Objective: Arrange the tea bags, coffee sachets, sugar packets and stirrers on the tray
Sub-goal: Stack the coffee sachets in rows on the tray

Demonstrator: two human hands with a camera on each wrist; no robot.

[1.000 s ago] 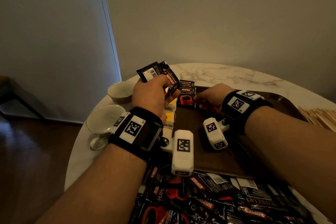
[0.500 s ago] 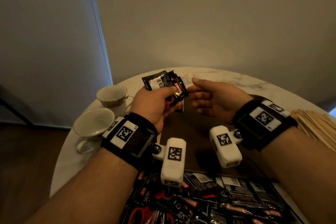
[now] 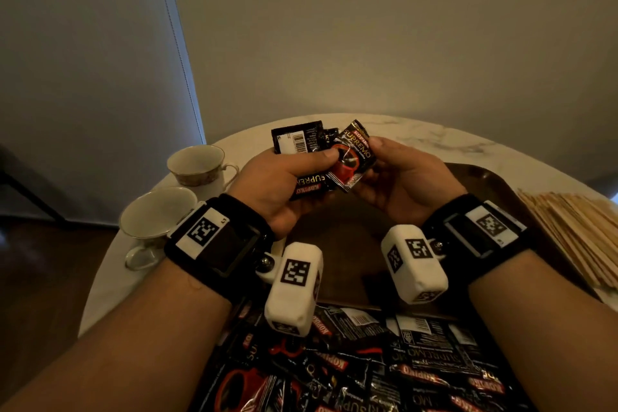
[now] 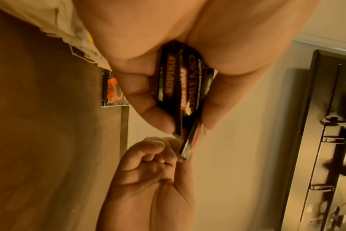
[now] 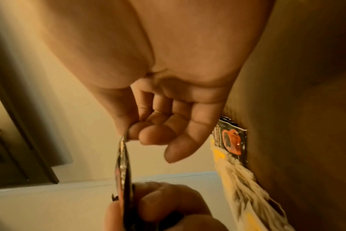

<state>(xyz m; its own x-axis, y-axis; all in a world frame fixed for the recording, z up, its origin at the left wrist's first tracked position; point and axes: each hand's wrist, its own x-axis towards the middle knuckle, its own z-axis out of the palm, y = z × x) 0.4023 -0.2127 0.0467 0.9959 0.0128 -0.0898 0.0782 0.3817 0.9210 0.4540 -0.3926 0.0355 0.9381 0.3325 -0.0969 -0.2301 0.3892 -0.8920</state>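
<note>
My left hand [image 3: 294, 174] grips a small stack of black coffee sachets [image 3: 301, 140] above the dark brown tray [image 3: 485, 184]. My right hand [image 3: 391, 174] pinches the front sachet [image 3: 351, 157] of that stack between thumb and forefinger. In the left wrist view the stack [image 4: 180, 87] sits between my left thumb and fingers, and the right hand [image 4: 158, 164] touches its lower edge. In the right wrist view the pinched sachet [image 5: 123, 156] shows edge-on. One sachet [image 5: 232, 140] lies flat on the tray beside yellow-and-white packets [image 5: 241, 176].
A heap of loose coffee sachets [image 3: 368, 365] lies on the round marble table [image 3: 434, 140] in front of the tray. Two teacups [image 3: 197, 160] [image 3: 157, 214] stand at the left. Wooden stirrers [image 3: 575, 231] are piled at the right edge.
My right hand has left the sachet it laid on the tray, risen to the left hand and taken hold of the front sachet. The left hand lifted slightly with its stack.
</note>
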